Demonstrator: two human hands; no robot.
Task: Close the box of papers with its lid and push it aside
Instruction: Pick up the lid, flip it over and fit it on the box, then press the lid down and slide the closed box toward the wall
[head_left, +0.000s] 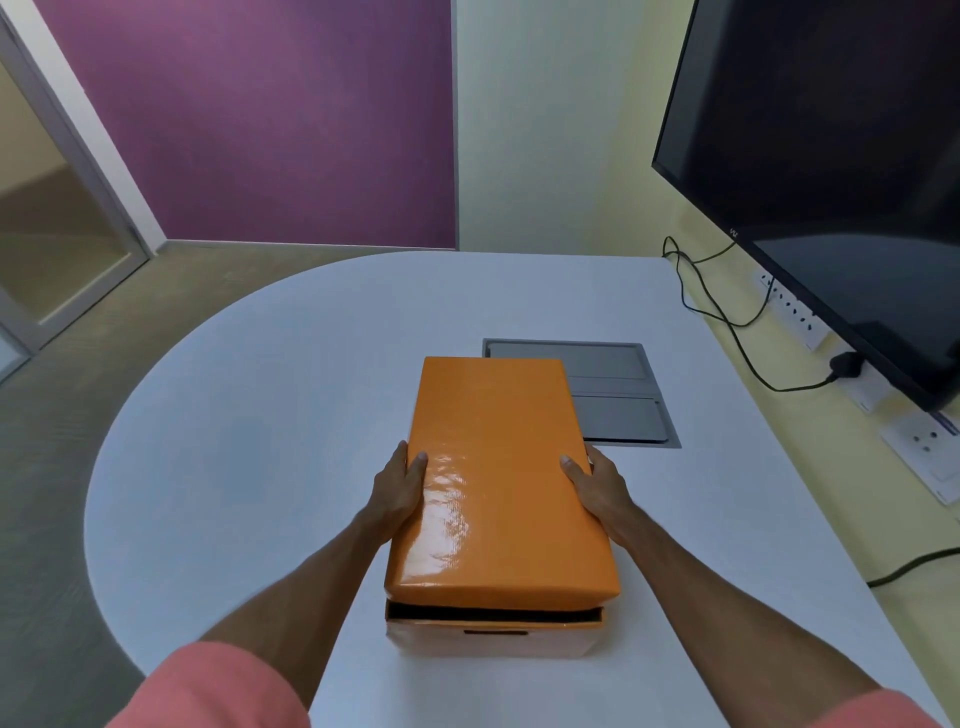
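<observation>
I lower the glossy orange lid (498, 483) onto the box (493, 631), my left hand (400, 491) and right hand (600, 486) clasping its long sides, thumbs on top. The box sits on the tabletop (260, 415) just before the grey floor hatch (618, 395). A dark gap remains; its contents are hidden. Next: press down, then push.

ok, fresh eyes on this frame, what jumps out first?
The glossy orange lid, centre of the white table, gripped on both long sides by the left hand and right hand. It sits over the box with a dark gap at the near edge. The big black screen fills the upper right.
</observation>
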